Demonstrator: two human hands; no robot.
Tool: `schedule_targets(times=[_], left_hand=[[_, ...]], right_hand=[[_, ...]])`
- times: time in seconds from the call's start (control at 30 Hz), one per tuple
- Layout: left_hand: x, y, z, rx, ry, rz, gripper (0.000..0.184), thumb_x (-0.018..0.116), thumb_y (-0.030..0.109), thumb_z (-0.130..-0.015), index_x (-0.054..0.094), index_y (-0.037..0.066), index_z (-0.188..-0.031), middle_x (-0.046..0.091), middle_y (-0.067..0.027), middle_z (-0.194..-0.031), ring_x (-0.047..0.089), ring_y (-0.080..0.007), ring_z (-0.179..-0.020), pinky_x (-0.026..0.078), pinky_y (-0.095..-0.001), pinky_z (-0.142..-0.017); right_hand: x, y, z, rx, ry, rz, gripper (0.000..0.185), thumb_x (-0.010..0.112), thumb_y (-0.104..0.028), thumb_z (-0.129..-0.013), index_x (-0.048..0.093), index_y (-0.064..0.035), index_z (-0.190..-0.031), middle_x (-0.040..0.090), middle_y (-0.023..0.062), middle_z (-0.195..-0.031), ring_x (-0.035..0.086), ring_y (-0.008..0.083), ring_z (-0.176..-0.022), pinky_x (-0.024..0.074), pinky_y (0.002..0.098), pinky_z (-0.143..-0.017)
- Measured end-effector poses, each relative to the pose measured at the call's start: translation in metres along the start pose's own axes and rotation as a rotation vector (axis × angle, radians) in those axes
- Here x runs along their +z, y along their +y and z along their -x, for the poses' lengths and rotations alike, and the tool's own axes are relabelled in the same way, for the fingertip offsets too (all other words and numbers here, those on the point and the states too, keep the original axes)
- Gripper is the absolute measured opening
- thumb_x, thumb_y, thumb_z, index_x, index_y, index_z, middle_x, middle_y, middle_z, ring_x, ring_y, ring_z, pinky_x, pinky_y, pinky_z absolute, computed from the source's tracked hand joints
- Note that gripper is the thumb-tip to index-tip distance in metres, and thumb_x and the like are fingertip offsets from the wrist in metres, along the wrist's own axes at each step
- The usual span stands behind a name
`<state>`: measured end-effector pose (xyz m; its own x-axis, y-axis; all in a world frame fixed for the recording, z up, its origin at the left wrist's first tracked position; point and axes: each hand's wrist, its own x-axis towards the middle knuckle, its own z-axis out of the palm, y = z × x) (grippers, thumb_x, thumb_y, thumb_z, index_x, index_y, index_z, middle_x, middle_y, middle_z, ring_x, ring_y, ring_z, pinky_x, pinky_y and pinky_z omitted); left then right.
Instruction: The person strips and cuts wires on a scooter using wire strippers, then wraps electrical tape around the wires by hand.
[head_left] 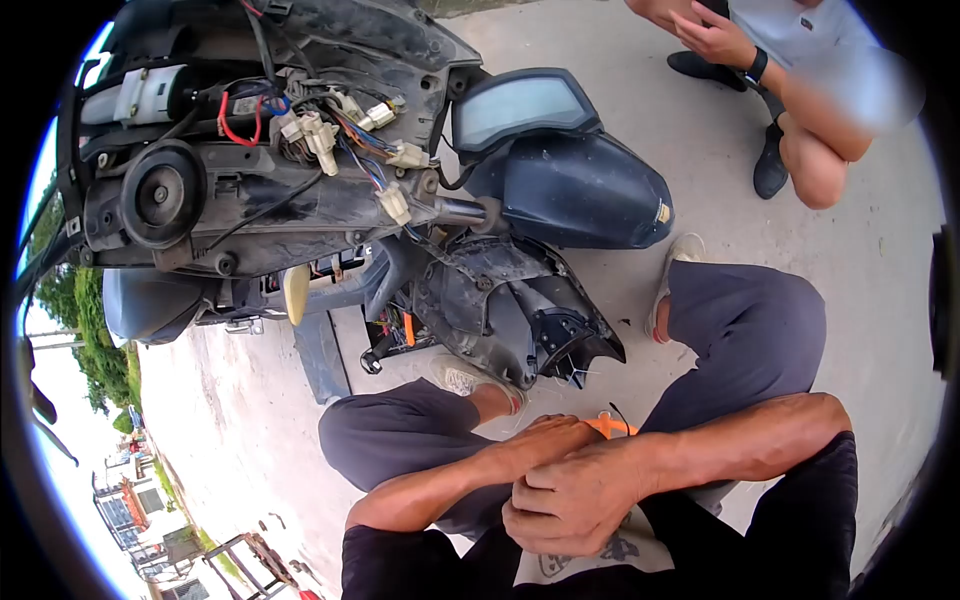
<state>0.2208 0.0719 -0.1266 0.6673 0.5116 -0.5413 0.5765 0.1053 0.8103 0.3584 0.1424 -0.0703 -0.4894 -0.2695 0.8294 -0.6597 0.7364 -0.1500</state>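
My right hand (575,497) rests in front of my lap, its fingers curled inward. My left hand (545,440) lies just beyond it, bent and partly covered by it. What either hand holds, if anything, is hidden. An orange object (612,425) with a thin dark strand shows beside my left fingers and right wrist; its kind is unclear. Past my knees stands a partly stripped scooter (330,200). Bundled wires with white connectors (318,140) hang exposed on it, near a round black horn (161,194). Neither hand touches the scooter.
A mirror (525,108) juts out beside a dark rounded scooter part (585,190). Loose-looking black plastic parts (520,295) sit low before my feet. An orange-handled tool (408,328) lies in a dark tray. Another person (800,90) squats at the upper right on the concrete (860,280).
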Motion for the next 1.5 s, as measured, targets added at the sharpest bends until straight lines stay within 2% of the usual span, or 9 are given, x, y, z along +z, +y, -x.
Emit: schedule_targets(times=[0.6,0.67,0.77,0.93,1.13,1.23,1.33,1.43,1.5], left_hand=[[0.053,-0.09,0.023,0.195,0.584,0.054,0.04,0.073,0.042,-0.091,0.07,0.013,-0.118,0.071,-0.0163,-0.123,0.067,-0.0366,-0.118,0.055,-0.0475,-0.094],[0.029,-0.044,0.053,0.058,0.535,0.064,0.037,0.072,0.04,-0.09,0.072,0.011,-0.113,0.075,-0.0181,-0.114,0.07,-0.0399,-0.111,0.056,-0.0503,-0.092],[0.034,-0.056,0.066,-0.012,0.549,0.013,0.034,0.068,0.033,-0.089,0.074,0.008,-0.112,0.077,-0.0204,-0.103,0.072,-0.0416,-0.103,0.056,-0.0524,-0.089],[0.048,-0.063,0.081,-0.165,0.666,-0.006,0.034,0.064,0.032,-0.089,0.074,0.0,-0.093,0.076,-0.0237,-0.088,0.075,-0.0431,-0.09,0.057,-0.054,-0.084],[0.07,-0.084,0.09,-0.119,0.73,-0.117,0.031,0.063,0.024,-0.092,0.074,-0.002,-0.082,0.076,-0.0223,-0.084,0.075,-0.0417,-0.083,0.056,-0.0528,-0.077],[0.076,-0.087,0.095,-0.147,0.712,-0.24,0.023,0.065,0.021,-0.091,0.074,0.002,-0.08,0.075,-0.0186,-0.08,0.075,-0.0374,-0.079,0.055,-0.0486,-0.072],[0.086,-0.091,0.109,-0.044,0.868,-0.386,0.016,0.068,0.018,-0.088,0.071,0.005,-0.081,0.074,-0.0129,-0.075,0.076,-0.0315,-0.078,0.055,-0.0437,-0.07],[0.093,-0.076,0.108,-0.179,0.836,-0.502,0.009,0.067,0.015,-0.087,0.069,0.005,-0.087,0.072,-0.0091,-0.073,0.076,-0.0265,-0.076,0.055,-0.0397,-0.068],[0.089,-0.063,0.121,-0.08,0.806,-0.441,0.012,0.067,0.013,-0.087,0.068,0.002,-0.091,0.072,-0.01,-0.072,0.076,-0.027,-0.075,0.055,-0.0394,-0.067]], right_hand=[[0.024,0.045,-0.013,0.159,-0.345,0.038,0.038,0.072,-0.017,-0.069,0.075,-0.0062,-0.105,0.073,0.0064,-0.101,0.074,0.0216,-0.086,0.056,0.0298,-0.071],[0.027,0.046,-0.013,0.166,-0.363,0.035,0.04,0.073,-0.017,-0.069,0.074,-0.0053,-0.107,0.073,0.0065,-0.1,0.074,0.0211,-0.086,0.0552,0.0296,-0.07],[0.036,0.045,-0.013,0.201,-0.38,0.004,0.041,0.075,-0.015,-0.071,0.073,-0.0031,-0.111,0.073,0.0071,-0.1,0.073,0.0198,-0.084,0.0535,0.0292,-0.069],[0.052,0.042,-0.013,0.264,-0.449,-0.023,0.035,0.078,-0.011,-0.075,0.073,-0.0036,-0.109,0.073,0.0064,-0.097,0.073,0.0194,-0.081,0.0549,0.0309,-0.067],[0.065,0.05,-0.011,0.313,-0.472,-0.067,0.032,0.079,-0.007,-0.075,0.072,-0.0045,-0.106,0.073,0.0071,-0.098,0.073,0.0205,-0.08,0.0556,0.0318,-0.067],[0.07,0.053,-0.019,0.34,-0.485,-0.077,0.032,0.08,-0.004,-0.071,0.072,-0.0061,-0.102,0.073,0.0065,-0.096,0.074,0.0213,-0.079,0.0571,0.0322,-0.065],[0.077,0.058,-0.027,0.354,-0.488,-0.089,0.033,0.081,-0.001,-0.069,0.072,-0.007,-0.1,0.073,0.0065,-0.095,0.074,0.0219,-0.079,0.0574,0.0324,-0.063],[0.081,0.065,-0.022,0.384,-0.494,-0.093,0.033,0.08,0.0,-0.07,0.072,-0.0069,-0.101,0.073,0.007,-0.094,0.074,0.0225,-0.078,0.0568,0.0331,-0.063],[0.083,0.074,-0.011,0.426,-0.497,-0.064,0.032,0.081,-0.001,-0.072,0.072,-0.0069,-0.103,0.073,0.0065,-0.094,0.073,0.0221,-0.078,0.0568,0.0333,-0.064]])
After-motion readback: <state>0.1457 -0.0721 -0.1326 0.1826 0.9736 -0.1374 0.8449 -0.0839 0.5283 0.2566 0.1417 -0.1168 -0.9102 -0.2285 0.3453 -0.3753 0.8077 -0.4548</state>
